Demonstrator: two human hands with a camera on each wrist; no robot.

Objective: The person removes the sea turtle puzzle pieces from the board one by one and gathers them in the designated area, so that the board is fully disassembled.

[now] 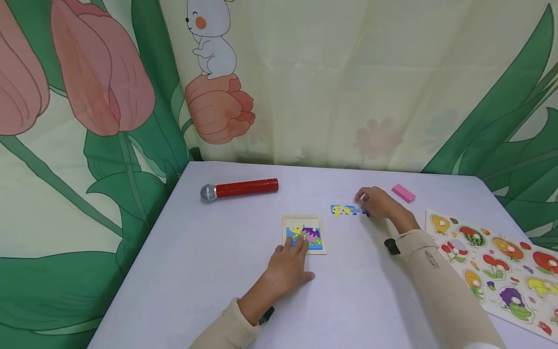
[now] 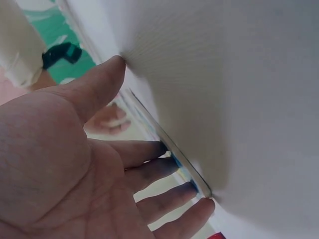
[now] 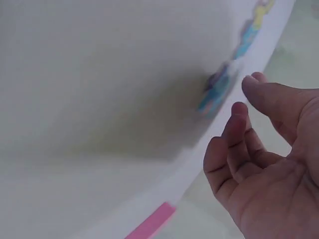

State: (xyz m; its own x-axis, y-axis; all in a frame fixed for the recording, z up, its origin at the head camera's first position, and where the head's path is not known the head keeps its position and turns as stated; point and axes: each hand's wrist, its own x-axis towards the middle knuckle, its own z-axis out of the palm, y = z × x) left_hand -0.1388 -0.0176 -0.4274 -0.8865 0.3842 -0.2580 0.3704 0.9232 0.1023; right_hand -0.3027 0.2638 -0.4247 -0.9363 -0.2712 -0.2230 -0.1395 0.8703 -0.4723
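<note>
Right hand (image 1: 377, 202), thumb and fingers apart, hovers at the right end of the sideways-running puzzle pieces (image 1: 346, 210); left hand (image 1: 287, 267), fingers extended, touches the puzzle board (image 1: 324, 236).

The board (image 1: 305, 221), squarish with a pale rim, lies flat on the table (image 1: 218, 252), below and right of the frame's centre. Its upper part is bare cream; fitted pieces (image 1: 313, 234) in purple, yellow, green and blue fill the lower part, partly covered by the left fingers (image 1: 298, 246). Further right and slightly higher, loose pieces (image 1: 348, 210) lie in a row, blue and yellow, with dark blue at the right end.
</note>
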